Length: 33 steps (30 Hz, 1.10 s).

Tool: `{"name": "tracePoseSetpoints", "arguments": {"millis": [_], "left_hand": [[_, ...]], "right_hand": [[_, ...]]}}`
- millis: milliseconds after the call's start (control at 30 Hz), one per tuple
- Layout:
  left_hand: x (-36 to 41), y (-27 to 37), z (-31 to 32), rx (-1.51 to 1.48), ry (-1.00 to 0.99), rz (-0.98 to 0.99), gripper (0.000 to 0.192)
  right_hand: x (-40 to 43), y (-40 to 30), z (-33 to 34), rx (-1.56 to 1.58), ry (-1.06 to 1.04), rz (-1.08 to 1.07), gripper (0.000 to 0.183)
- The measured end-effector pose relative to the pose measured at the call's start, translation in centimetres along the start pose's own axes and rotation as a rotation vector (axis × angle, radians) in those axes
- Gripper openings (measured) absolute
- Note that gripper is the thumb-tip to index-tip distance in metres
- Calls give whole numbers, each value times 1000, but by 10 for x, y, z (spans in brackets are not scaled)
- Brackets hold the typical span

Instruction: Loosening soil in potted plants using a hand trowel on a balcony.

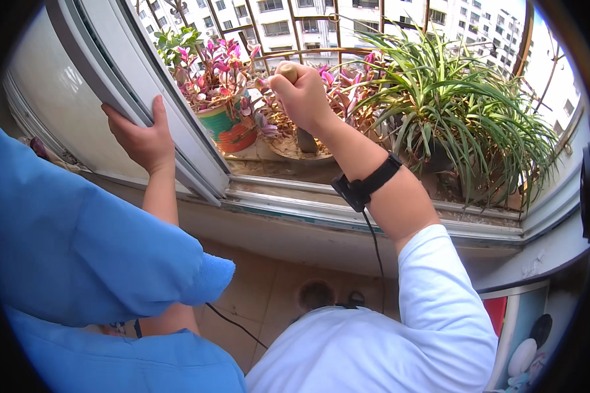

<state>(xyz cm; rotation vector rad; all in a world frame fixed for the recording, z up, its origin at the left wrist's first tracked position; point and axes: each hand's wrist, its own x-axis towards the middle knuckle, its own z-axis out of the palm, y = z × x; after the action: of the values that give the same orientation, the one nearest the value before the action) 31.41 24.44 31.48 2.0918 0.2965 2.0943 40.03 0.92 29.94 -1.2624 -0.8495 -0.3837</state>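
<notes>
My right hand (300,93) is in a fist around a garden hand tool with a wooden handle (288,72), its butt showing above the thumb. Below the fist, the tool's grey blade (306,141) points down into a wide, shallow pot (282,151) littered with dry leaves; its tip is hidden. Purple-leaved plants (341,83) grow behind that hand. My left hand (145,140) grips the white frame of a sliding window (128,83), thumb on its face and fingers at its edge. Blue cloth (103,236) hides part of my left arm.
A painted pot (228,127) with pink-purple plants stands left of the tool. To the right, a spider plant (447,108) spills over the sill. The window track (300,204) runs in front, with metal bars (295,29) behind. A cable (376,250) hangs from my right armband (366,184).
</notes>
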Motion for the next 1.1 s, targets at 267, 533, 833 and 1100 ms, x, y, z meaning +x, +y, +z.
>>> {"name": "tracePoseSetpoints", "arguments": {"millis": [267, 533, 833, 1100], "left_hand": [[-1, 4, -2, -10, 5, -36, 89], [-1, 2, -7, -13, 23, 0, 88], [0, 1, -6, -29, 6, 1, 88], [3, 10, -13, -57, -8, -73, 84]], "right_hand": [[-3, -30, -24, 312, 101, 114, 18], [-18, -35, 3, 349, 26, 125, 16], [-29, -27, -2, 315, 62, 90, 19], [-21, -35, -4, 344, 246, 83, 19]]}}
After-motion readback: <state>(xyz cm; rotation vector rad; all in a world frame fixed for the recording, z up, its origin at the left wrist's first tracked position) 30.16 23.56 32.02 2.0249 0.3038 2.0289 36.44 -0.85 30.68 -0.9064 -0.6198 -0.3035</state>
